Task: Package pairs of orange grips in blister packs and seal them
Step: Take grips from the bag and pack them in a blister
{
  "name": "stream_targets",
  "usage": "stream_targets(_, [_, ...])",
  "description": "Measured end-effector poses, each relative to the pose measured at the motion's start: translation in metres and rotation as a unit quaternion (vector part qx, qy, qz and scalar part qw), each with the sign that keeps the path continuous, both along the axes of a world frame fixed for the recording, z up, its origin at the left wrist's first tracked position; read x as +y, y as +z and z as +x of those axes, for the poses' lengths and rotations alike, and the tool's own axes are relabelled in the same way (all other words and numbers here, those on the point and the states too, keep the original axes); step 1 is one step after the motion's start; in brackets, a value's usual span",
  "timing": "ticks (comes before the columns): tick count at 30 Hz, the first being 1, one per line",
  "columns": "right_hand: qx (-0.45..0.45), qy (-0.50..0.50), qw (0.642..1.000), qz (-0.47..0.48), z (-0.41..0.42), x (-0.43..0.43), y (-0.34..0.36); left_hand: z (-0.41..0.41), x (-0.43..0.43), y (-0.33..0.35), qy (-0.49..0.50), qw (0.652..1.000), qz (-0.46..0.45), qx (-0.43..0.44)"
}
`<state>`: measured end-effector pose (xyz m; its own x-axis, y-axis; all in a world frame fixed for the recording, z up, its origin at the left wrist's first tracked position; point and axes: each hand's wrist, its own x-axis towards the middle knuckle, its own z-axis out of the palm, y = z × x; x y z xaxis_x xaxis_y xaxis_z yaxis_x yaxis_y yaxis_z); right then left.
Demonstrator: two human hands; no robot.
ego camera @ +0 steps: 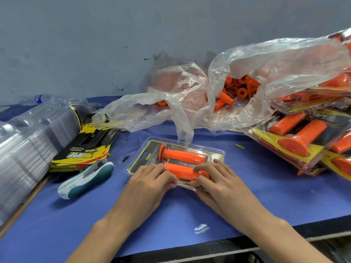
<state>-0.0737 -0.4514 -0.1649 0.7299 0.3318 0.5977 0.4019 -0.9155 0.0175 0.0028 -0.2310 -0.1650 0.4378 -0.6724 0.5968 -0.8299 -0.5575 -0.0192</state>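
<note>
On the blue counter [247,188], between a stack of printed cards [81,152] and a clear plastic bag [284,59], the blister pack [150,149] lies flat with two orange grips [184,155] inside, while the left hand [152,181] and right hand [216,181] pinch its near edge, fingers [201,168] curled over the nearer grip.

The card inserts [79,154] read, probably, "PRO TAPER" upside down.
</note>
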Motion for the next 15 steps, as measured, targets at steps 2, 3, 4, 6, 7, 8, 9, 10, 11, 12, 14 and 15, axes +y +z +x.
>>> stream_targets(2, [0.015,0.002,1.0,0.002,0.0,-0.001,-0.001,0.006,0.016,0.002,0.04,0.999,-0.004,0.014])
stream_targets(3, [0.026,0.006,1.0,0.006,-0.001,-0.002,-0.002,0.011,0.028,0.004,0.08,0.996,-0.02,0.024])
stream_targets(4, [0.036,0.012,0.999,0.011,-0.001,-0.003,-0.003,0.016,0.042,0.006,0.136,0.989,-0.045,0.033])
stream_targets(6, [0.053,0.018,0.998,0.02,-0.001,-0.004,-0.005,0.026,0.071,0.009,0.26,0.96,-0.085,0.055])
stream_targets(7, [0.052,0.016,0.998,0.022,-0.002,-0.004,-0.005,0.029,0.082,0.009,0.318,0.942,-0.082,0.072])
stream_targets(8, [0.047,0.014,0.999,0.018,-0.002,-0.004,-0.006,0.03,0.091,0.007,0.364,0.925,-0.062,0.091])
stream_targets(9, [0.042,0.012,0.999,0.009,-0.002,-0.003,-0.007,0.031,0.097,0.005,0.395,0.911,-0.035,0.112])
stream_targets(10, [0.039,0.01,0.999,0.0,-0.002,-0.002,-0.007,0.031,0.101,0.002,0.411,0.903,-0.008,0.128])
stream_targets(11, [0.04,0.006,0.999,-0.008,-0.001,-0.002,-0.007,0.031,0.104,0.001,0.42,0.897,0.009,0.141])
stream_targets(12, [0.045,0.002,0.999,-0.013,-0.001,-0.002,-0.007,0.032,0.106,0.0,0.426,0.892,0.012,0.152])
stream_targets(14, [0.059,-0.007,0.998,-0.013,-0.002,-0.003,-0.006,0.033,0.107,0.002,0.436,0.884,0.001,0.17])
stream_targets(15, [0.065,-0.011,0.998,-0.011,-0.002,-0.003,-0.006,0.032,0.107,0.004,0.437,0.883,0.0,0.173])
